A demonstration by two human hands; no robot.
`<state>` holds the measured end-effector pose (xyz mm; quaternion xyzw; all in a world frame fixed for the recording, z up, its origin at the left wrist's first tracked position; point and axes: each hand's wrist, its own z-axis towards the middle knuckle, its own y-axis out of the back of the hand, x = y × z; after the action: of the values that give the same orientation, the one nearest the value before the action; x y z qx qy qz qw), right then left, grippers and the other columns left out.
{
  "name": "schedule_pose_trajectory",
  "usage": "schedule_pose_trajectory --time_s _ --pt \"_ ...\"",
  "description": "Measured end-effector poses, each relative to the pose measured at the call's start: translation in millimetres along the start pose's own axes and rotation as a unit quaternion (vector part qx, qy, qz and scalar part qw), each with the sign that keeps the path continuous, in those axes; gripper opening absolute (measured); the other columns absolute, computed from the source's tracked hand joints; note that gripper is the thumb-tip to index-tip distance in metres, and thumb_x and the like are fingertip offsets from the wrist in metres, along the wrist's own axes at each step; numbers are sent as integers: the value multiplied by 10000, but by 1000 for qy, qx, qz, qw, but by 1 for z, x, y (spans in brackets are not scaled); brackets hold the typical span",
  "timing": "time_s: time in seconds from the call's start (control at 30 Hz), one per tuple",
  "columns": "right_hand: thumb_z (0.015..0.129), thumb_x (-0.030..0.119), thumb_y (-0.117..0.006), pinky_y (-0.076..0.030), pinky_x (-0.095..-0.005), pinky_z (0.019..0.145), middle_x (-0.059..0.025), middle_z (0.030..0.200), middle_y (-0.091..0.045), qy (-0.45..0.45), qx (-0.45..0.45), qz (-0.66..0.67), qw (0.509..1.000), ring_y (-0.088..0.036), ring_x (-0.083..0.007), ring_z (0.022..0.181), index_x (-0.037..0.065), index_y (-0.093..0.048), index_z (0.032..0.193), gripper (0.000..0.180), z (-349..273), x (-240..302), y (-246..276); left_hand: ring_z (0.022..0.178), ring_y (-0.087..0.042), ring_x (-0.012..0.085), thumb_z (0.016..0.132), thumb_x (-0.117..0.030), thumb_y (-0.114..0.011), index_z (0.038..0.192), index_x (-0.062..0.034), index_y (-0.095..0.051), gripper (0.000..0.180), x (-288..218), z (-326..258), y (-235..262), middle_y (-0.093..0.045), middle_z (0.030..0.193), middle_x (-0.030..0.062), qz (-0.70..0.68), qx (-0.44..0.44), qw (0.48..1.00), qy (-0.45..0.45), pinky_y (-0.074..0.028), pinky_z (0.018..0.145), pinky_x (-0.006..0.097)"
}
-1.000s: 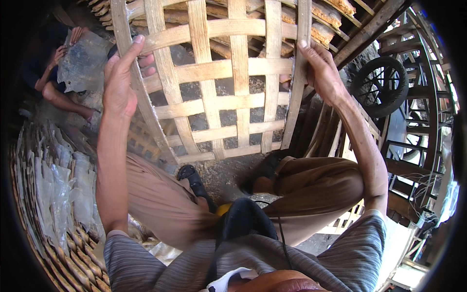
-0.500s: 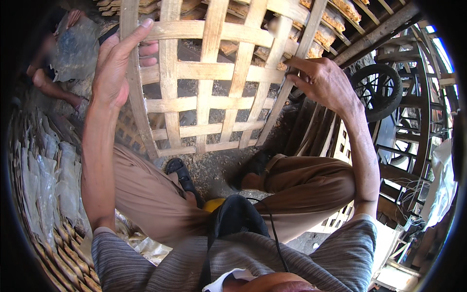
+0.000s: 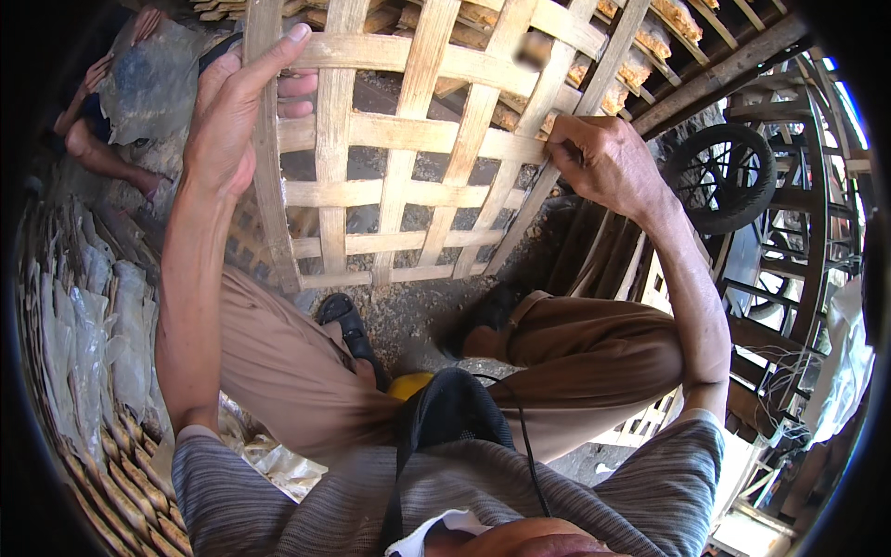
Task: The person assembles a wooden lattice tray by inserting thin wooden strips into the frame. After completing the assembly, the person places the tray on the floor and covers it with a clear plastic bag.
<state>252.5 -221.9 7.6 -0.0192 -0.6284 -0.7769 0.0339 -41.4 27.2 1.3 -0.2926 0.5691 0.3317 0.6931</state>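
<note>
I hold up a woven bamboo lattice panel of pale flat strips in front of me. My left hand grips its left upright strip, thumb stretched up along the edge. My right hand clutches the right slanted edge strip with curled fingers. The panel's lower edge hangs above my knees, and its top runs out of view.
Another person sits at the far left. Stacked woven trays with pale sheets lie at my left. A black wheel and a wooden rack stand at the right. More bamboo panels pile behind.
The lattice panel has swung and tilted, its right edge now slanting inward. My right hand slid lower along that edge; my left hand kept its grip.
</note>
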Motion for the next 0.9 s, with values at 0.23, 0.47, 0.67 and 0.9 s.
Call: schedule_pose_trajectory --time_s 0.23,0.47,0.67,0.9 --pt "1065 135 -517 -453 -322 470 -56 619 -581 -37 -168 45 984 -596 -134 524 45 -597 855 242 -2 20 34 855 -685 112 936 -361 -784 1118 -48 -706 371 -6 5 7 -717 1010 38 -24 -60 998 12 -571 718 250" --pt "996 343 -711 -519 -310 501 -39 600 -664 -47 -60 -44 996 -591 -136 477 42 -685 743 394 6 41 74 851 -668 97 933 -316 -789 1150 -46 -666 368 -7 9 28 -690 999 28 -27 -104 994 13 -560 702 247" --pt "961 213 -697 -632 -412 700 -88 934 -732 -3 -90 -53 994 -743 -281 806 99 -706 1203 267 6 14 12 828 -671 99 936 -317 -786 1127 -48 -673 349 -11 7 15 -690 962 36 -26 -103 994 26 -565 665 245" --pt "959 208 -675 -619 -415 638 -68 897 -660 39 -176 -104 978 -720 -282 779 96 -695 1079 165 9 1 -9 828 -671 94 946 -337 -775 1143 -45 -677 365 -4 10 17 -691 970 34 -72 -89 991 69 -563 671 243"
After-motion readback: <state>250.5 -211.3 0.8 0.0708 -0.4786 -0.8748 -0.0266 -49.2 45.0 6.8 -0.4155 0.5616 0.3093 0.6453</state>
